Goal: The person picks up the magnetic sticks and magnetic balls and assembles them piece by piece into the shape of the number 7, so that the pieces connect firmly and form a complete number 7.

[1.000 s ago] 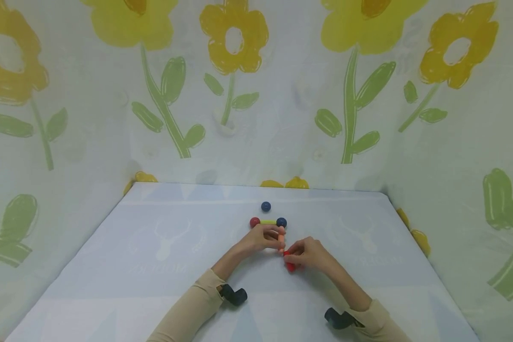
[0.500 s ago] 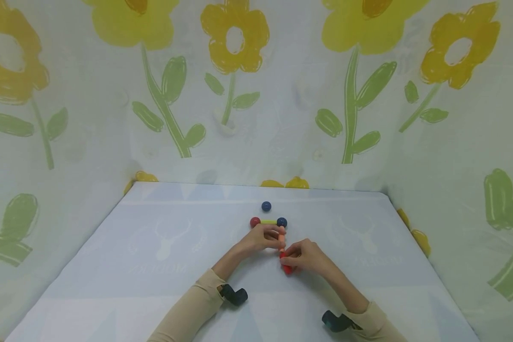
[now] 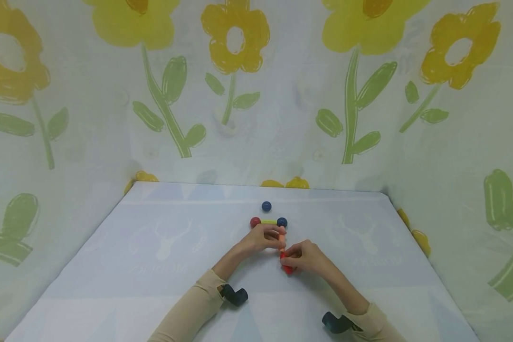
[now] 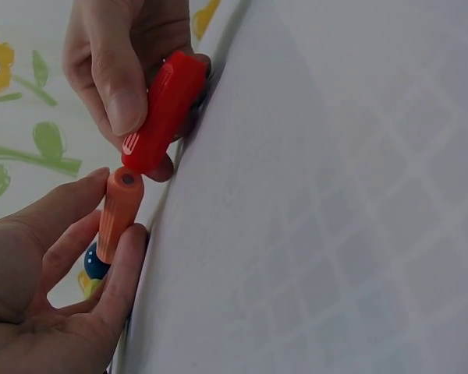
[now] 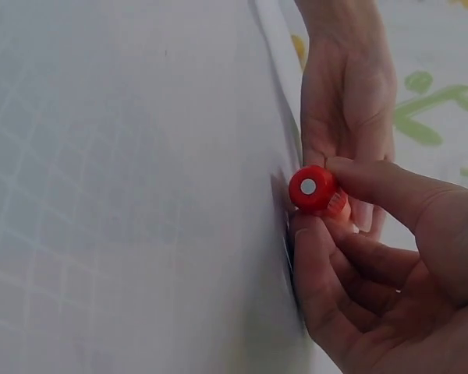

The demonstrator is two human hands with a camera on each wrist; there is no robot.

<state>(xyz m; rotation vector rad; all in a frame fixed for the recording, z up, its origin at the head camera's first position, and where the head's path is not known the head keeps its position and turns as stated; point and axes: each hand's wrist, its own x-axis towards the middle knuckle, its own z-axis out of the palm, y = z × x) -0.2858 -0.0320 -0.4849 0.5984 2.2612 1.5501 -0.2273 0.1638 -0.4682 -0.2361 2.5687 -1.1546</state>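
Observation:
My left hand [image 3: 261, 239] pinches an orange magnetic rod [image 4: 120, 212] between thumb and fingers. At its far end the rod meets a dark blue ball [image 3: 282, 222]; whether they touch is hard to see. A yellow-green rod [image 3: 268, 222] links that ball to a red ball [image 3: 255, 222]. My right hand [image 3: 308, 255] grips a red magnetic rod [image 4: 165, 111], whose near end shows a pale disc in the right wrist view. In the left wrist view, the red rod's lower tip meets the edge of the orange rod's end, at an angle to it.
A separate dark blue ball [image 3: 266, 206] lies behind the joined pieces. The pale patterned table [image 3: 175, 275] ends at a back edge close to a flower-print cloth [image 3: 282, 142], which also hangs along both sides.
Over the last second, my right hand has moved slightly left, bringing the red rod against the orange rod's near end. My left hand stays nearly still, and the balls have not moved.

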